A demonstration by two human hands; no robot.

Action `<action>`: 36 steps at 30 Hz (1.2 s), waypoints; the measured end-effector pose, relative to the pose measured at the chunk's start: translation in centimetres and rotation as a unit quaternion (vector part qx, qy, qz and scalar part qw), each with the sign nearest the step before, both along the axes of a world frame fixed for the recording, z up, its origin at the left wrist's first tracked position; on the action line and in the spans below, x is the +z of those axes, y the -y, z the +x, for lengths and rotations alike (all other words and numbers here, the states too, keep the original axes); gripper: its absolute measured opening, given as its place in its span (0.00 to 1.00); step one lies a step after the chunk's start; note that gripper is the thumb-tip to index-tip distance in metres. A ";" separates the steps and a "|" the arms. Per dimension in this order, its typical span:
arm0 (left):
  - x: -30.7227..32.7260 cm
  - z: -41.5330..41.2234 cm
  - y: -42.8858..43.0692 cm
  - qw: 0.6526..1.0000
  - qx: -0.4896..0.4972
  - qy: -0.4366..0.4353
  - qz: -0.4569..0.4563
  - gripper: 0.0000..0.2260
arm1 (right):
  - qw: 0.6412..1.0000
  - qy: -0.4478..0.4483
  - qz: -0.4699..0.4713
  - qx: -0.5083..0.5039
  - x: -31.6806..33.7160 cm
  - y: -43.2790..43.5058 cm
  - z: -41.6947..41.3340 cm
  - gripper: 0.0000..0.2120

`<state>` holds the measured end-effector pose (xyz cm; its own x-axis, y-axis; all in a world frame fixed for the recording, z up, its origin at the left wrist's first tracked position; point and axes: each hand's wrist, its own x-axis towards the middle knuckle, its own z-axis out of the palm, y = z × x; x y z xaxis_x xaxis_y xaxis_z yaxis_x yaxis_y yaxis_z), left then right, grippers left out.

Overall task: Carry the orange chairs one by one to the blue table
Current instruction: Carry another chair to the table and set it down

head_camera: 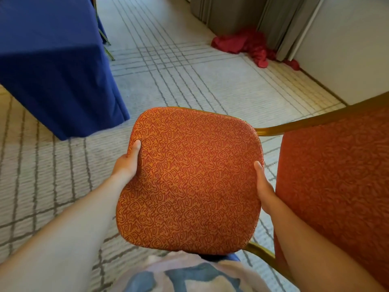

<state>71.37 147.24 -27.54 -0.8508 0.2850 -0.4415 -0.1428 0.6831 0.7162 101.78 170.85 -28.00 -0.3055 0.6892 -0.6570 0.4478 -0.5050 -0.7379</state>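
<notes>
A: Chair's up! The left hand [126, 163] and right hand [265, 190] grip the orange chair [189, 175] at nine and three, thumbs on top, fingers hidden beneath.

B: Stiff frame, bulky, likely hefty; pad edges suit. The blue tabletop [42, 22] is at ten o'clock.

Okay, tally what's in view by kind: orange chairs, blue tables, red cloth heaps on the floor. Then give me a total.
orange chair: 1, gripped at the seat edges by the left hand and the right hand
blue table: 1
red cloth heap: 1, on the carpet by the wall
Total: 3
</notes>
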 end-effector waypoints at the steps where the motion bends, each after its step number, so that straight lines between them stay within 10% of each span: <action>1: -0.3 -1.1 -1.5 1.000 0.007 0.004 -0.002 0.43 | 1.000 0.001 0.000 0.000 -0.2 -1.8 -1.4 0.38; 13: -0.9 -15.6 -22.7 0.995 0.087 0.032 0.025 0.41 | 0.996 -0.005 -0.008 0.088 -0.4 -27.9 -20.5 0.38; 36: -0.7 -53.2 -46.4 0.996 0.073 0.046 0.016 0.41 | 0.998 0.029 -0.012 0.062 -1.0 -50.7 -56.9 0.39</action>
